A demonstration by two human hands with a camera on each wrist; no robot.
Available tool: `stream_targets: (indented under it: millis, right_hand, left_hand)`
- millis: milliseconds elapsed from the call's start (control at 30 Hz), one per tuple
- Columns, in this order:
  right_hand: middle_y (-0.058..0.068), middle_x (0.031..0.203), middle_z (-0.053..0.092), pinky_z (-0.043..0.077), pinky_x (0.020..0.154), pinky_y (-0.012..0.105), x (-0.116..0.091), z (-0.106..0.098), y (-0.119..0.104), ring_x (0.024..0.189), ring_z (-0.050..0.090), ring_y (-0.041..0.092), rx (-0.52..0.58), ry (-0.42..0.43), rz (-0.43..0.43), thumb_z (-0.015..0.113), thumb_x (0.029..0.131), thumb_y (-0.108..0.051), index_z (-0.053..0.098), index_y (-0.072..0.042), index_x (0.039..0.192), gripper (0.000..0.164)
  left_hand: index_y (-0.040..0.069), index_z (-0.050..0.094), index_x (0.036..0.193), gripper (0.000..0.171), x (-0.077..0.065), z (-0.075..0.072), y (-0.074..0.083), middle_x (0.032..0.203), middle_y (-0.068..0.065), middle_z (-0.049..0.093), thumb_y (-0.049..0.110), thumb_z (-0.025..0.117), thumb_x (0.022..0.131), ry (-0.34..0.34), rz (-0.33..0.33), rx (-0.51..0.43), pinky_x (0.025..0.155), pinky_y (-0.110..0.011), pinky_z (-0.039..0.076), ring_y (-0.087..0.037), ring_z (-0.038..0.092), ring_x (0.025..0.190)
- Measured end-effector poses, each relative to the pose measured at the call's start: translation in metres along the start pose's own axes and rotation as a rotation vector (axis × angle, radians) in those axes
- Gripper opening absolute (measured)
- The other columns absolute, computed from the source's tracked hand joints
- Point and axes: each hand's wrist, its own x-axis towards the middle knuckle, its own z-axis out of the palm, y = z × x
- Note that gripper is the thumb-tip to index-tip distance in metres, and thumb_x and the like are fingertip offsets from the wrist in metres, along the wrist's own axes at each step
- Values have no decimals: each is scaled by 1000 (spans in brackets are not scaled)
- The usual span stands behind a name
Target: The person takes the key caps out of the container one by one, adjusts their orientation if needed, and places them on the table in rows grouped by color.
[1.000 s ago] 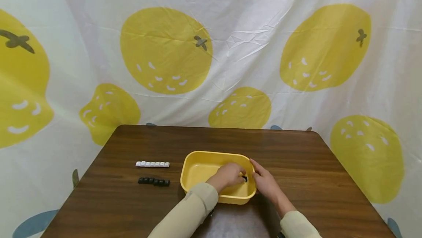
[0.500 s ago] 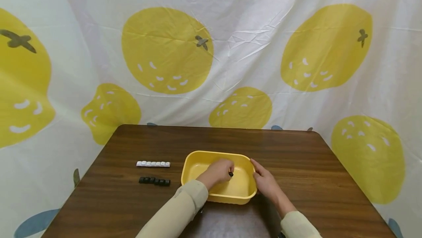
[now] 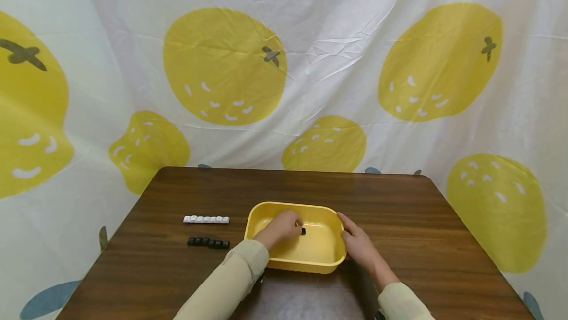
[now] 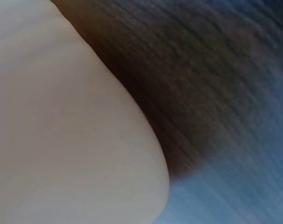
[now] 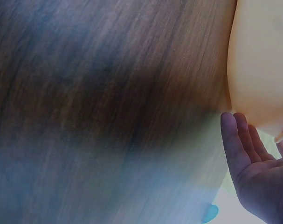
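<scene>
My left hand [image 3: 284,225] reaches over the near rim into a yellow plastic basin [image 3: 326,264]. Its fingertips pinch a small black keycap [image 3: 303,231] low over the basin floor. At the basin's right end, my right hand [image 3: 360,248] holds the rim. The right wrist view shows that hand's fingers [image 5: 246,140] against the outer wall of the basin [image 5: 260,60]. Only the basin's outer wall [image 4: 80,135] and the tabletop fill the left wrist view; the left hand is hidden there.
Left of the basin, a row of white keycaps [image 3: 206,220] lies on the dark wooden table [image 3: 399,201]. Nearer to me is a row of black keycaps [image 3: 208,242]. A white curtain with lemons [image 3: 337,88] hangs behind the table.
My left hand has drawn the black keycap leftward across the basin, from near its right end to about the middle. My right hand has stayed at the rim, and both keycap rows are unchanged.
</scene>
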Motion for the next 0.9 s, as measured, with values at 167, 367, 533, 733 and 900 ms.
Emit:
stream_targets:
  millis: [167, 367, 533, 733, 900]
  right_hand:
    - [29, 132, 51, 54, 55, 41, 0, 1, -1, 59, 59, 22, -1, -2, 6, 41, 102, -5, 36, -9, 153, 52]
    - [28, 133, 50, 53, 54, 39, 1, 0, -1, 58, 57, 21, -7, -8, 11, 41, 102, -6, 35, -9, 154, 52]
    - [29, 134, 50, 52, 53, 38, 0, 0, 0, 57, 57, 21, -13, -11, 3, 40, 103, -6, 34, -8, 154, 52]
    - [29, 133, 50, 52, 52, 38, -1, 0, -1, 55, 55, 20, -12, -10, -2, 40, 102, -5, 35, -8, 154, 52]
    - [28, 132, 51, 51, 52, 36, 0, 0, -2, 55, 54, 19, -26, -5, 8, 41, 102, -6, 36, -9, 154, 52]
  left_hand:
    - [6, 78, 88, 14, -1, -1, 0, 87, -3, 72, 14, 68, 92, 7, 1, 36, 71, -27, 48, -12, 56, 72]
    - [10, 79, 83, 14, -3, 0, 2, 80, 3, 71, 18, 70, 90, -13, -14, 26, 67, -23, 47, -9, 56, 68]
    - [13, 75, 73, 16, -4, 0, 3, 62, 10, 59, 19, 71, 87, -25, -29, -6, 54, -19, 39, -6, 45, 53]
    - [12, 61, 61, 30, -4, 2, 2, 53, 9, 41, 20, 70, 89, -17, -5, 30, 50, -20, 28, -6, 32, 50]
    - [12, 77, 81, 8, -4, 1, 1, 74, 6, 67, 18, 74, 85, -23, -2, 41, 64, -22, 45, -8, 53, 64]
